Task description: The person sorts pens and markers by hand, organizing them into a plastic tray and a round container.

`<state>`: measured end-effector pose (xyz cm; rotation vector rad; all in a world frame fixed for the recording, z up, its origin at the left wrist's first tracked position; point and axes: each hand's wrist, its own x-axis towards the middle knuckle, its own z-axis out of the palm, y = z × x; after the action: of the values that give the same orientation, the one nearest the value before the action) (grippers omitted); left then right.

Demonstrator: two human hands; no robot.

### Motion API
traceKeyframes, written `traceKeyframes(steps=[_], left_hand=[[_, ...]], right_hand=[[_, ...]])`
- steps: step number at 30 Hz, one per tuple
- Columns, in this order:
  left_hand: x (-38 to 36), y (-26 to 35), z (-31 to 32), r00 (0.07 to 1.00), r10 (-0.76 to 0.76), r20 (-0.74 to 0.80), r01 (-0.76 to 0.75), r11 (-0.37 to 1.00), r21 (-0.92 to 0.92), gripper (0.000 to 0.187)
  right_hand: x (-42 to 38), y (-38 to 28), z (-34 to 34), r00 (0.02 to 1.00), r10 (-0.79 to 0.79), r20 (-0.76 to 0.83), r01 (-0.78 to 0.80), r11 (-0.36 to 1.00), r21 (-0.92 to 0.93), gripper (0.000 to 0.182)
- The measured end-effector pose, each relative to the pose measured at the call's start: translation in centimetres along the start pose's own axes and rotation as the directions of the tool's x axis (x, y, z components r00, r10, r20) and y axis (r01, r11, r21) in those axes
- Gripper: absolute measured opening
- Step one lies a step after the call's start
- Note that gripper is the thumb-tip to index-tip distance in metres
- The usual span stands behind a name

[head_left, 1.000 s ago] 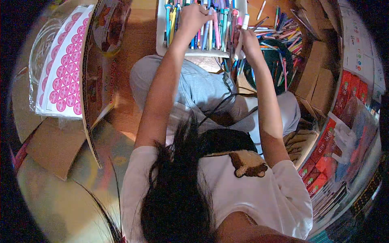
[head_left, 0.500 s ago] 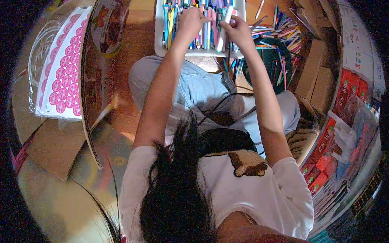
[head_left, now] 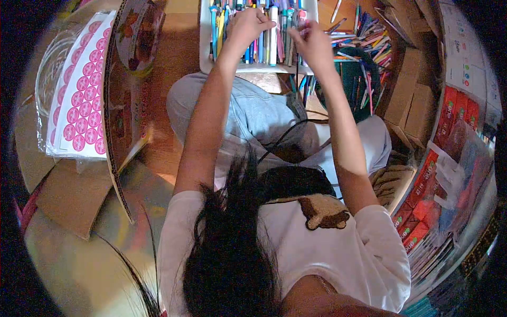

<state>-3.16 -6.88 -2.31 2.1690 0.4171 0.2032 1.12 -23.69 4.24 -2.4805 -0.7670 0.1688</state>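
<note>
A white tray at the top of the view holds many pens and markers standing side by side lengthwise. My left hand lies over the pens in the middle, fingers curled, its thumb and forefinger against a white marker among them. Some of its fingertips are hidden behind the hand. My right hand hovers at the tray's right side, thumb and fingers apart, slightly blurred, with nothing visible between them. Just beyond its fingers is a pen with a pinkish-red top.
Loose pens are heaped right of the tray, some over a dark green round container. A dark cord crosses my lap. Cardboard boxes stand at right, a cardboard panel and pink-sticker sheets at left.
The white marker my right hand held tilted now lies upright in the row by my left thumb. My right hand has let go and moved slightly right and down.
</note>
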Motion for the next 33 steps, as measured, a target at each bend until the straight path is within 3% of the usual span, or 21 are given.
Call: traceKeyframes(steps=[2, 5, 8, 11, 20, 23, 27, 30, 31, 33], left_hand=[[-0.3, 0.6, -0.3, 1.000, -0.002, -0.012, 0.002, 0.999, 0.034, 0.036], [-0.1, 0.5, -0.1, 1.000, -0.030, 0.007, 0.030, 0.998, 0.049, 0.036], [0.0, 0.5, -0.1, 0.999, -0.035, 0.016, 0.034, 0.997, 0.065, 0.037], [-0.2, 0.6, -0.3, 0.999, -0.042, 0.032, 0.041, 0.998, 0.040, 0.038], [0.0, 0.2, -0.2, 0.998, -0.030, 0.050, 0.031, 0.999, -0.013, 0.039], [0.2, 0.5, -0.3, 0.997, -0.046, 0.066, 0.047, 0.999, -0.008, 0.039], [0.4, 0.2, -0.2, 0.996, -0.020, 0.090, 0.023, 0.999, -0.034, 0.037], [0.6, 0.4, -0.5, 0.993, -0.005, 0.120, 0.008, 1.000, -0.030, 0.034], [1.0, -0.6, 0.1, 0.996, 0.063, 0.066, -0.057, 0.995, -0.087, 0.032], [1.9, -1.8, 0.2, 0.999, 0.036, 0.030, -0.032, 0.992, -0.122, 0.031]], right_hand=[[-1.9, 0.9, -2.6, 0.981, 0.134, 0.142, -0.130, 0.991, -0.037, 0.040], [-6.4, 3.0, -2.5, 0.946, 0.091, 0.310, -0.081, 0.996, -0.045, 0.039], [-8.7, 2.9, -0.5, 0.984, 0.094, 0.149, -0.100, 0.994, 0.033, 0.032], [-8.6, 2.4, 0.0, 0.978, 0.150, 0.143, -0.146, 0.989, -0.039, 0.030], [-3.0, 0.8, -1.0, 0.990, 0.095, 0.103, -0.106, 0.989, 0.102, 0.039], [-1.1, 1.0, 1.0, 0.999, -0.041, 0.025, 0.041, 0.999, -0.009, 0.046], [-1.7, 1.1, 0.7, 0.995, 0.054, 0.082, -0.051, 0.998, -0.038, 0.052], [-3.7, 1.5, -2.9, 0.992, 0.101, 0.082, -0.106, 0.992, 0.063, 0.047], [-4.6, 2.0, -4.9, 0.990, 0.107, 0.094, -0.113, 0.991, 0.065, 0.038], [-6.7, 5.1, -7.8, 0.981, 0.190, -0.041, -0.187, 0.980, 0.066, 0.031]])
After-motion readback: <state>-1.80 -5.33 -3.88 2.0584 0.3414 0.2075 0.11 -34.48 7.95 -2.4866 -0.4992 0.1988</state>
